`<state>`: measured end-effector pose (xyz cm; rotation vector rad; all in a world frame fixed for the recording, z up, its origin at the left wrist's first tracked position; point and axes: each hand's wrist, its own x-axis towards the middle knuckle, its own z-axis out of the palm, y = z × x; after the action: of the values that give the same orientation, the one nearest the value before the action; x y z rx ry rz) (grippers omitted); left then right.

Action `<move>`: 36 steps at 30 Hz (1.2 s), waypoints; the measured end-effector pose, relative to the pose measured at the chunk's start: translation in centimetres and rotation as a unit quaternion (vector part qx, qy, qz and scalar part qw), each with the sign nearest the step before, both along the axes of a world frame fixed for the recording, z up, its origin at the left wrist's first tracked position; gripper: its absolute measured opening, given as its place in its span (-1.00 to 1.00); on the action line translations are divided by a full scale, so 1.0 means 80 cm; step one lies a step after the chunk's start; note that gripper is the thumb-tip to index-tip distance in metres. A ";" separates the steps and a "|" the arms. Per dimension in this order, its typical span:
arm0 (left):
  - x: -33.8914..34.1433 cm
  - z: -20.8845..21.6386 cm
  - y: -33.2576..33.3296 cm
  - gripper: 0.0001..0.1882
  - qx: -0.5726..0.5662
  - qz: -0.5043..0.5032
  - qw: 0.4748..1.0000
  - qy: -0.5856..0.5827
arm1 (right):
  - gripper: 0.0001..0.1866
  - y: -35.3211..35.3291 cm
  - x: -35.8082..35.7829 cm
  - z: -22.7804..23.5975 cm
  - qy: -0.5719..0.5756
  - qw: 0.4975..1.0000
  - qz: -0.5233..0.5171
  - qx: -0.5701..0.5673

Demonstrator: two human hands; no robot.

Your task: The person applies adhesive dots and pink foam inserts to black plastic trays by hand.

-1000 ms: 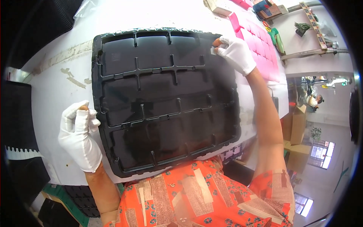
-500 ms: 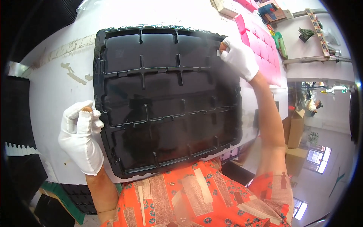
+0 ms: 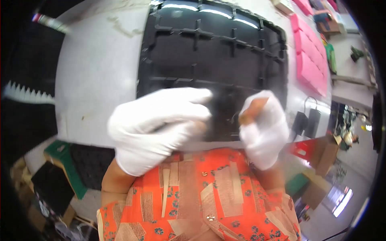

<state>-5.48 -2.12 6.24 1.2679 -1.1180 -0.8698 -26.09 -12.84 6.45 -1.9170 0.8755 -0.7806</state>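
Observation:
A large black plastic tray point(image 3: 213, 54) with shallow ribbed compartments lies on the white table. Over its near left part is my left hand point(image 3: 157, 124) in a white glove, its fingers stretched to the right and apart from the thumb; I see nothing in it. My right hand point(image 3: 265, 128), also gloved, is above the tray's near right corner. Its bare thumb and fingertip are pinched together, and anything between them is too small and blurred to name. The two hands face each other with a gap between.
Pink moulded trays point(image 3: 309, 56) stand at the right on the white table point(image 3: 92, 80). Black adapters point(image 3: 307, 122) with a cord are near its right edge. Cardboard boxes point(image 3: 321, 160) are on the floor at the right. A green-edged crate point(image 3: 64, 164) is at the lower left.
My right hand has come from the tray's far right corner to near my body. My left hand has moved right, over the tray, and its fingers have straightened. The view has shifted.

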 end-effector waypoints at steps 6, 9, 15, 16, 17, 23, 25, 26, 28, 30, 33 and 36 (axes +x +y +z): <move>-0.056 0.005 0.088 -0.79 0.088 0.022 0.988 0.122 | -0.60 0.086 0.005 -0.013 0.028 0.989 0.124 -0.081; -0.073 -0.014 0.136 -0.73 0.123 0.048 0.987 0.089 | -0.61 0.111 0.000 -0.020 0.027 0.983 0.153 -0.095; -0.075 -0.020 0.160 -0.79 0.244 0.148 0.918 0.274 | -0.66 0.115 0.016 -0.033 0.024 0.964 0.224 -0.140; -0.074 -0.029 0.168 -0.81 0.250 0.161 0.921 0.252 | -0.66 0.115 0.016 -0.033 0.022 0.964 0.233 -0.127; -0.071 -0.041 0.179 -0.82 0.256 0.177 0.922 0.230 | -0.66 0.115 0.018 -0.034 0.019 0.963 0.245 -0.113; 0.012 -0.295 0.260 -0.81 0.316 0.364 0.867 0.125 | -0.69 0.104 0.000 -0.018 0.029 0.972 0.199 -0.125; 0.066 -0.412 0.308 -0.64 0.406 0.117 0.862 -0.279 | -0.78 0.103 -0.016 -0.021 0.041 0.987 0.146 -0.062; 0.078 -0.488 0.324 -0.74 0.505 0.241 0.827 0.047 | -0.84 0.110 -0.019 -0.026 0.026 0.991 0.130 0.022; 0.057 -0.438 0.219 -0.64 0.431 0.383 0.799 -0.168 | -0.90 0.102 -0.025 -0.037 0.071 0.996 0.052 -0.017; 0.067 -0.519 0.226 -0.56 0.515 0.202 0.682 -0.478 | -0.94 0.111 -0.021 -0.034 0.069 0.997 0.038 -0.006; 0.088 -0.523 0.210 -0.56 0.524 0.214 0.686 -0.458 | -0.94 0.113 -0.018 -0.031 0.076 0.995 0.053 -0.045; 0.117 -0.524 0.186 -0.56 0.516 0.209 0.699 -0.448 | -0.87 0.113 -0.030 -0.029 0.076 0.993 0.084 -0.041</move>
<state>3.92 12.75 -35.67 2.9930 -0.9151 -0.4518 -28.46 -3.76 4.10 -2.1146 0.7698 -0.5825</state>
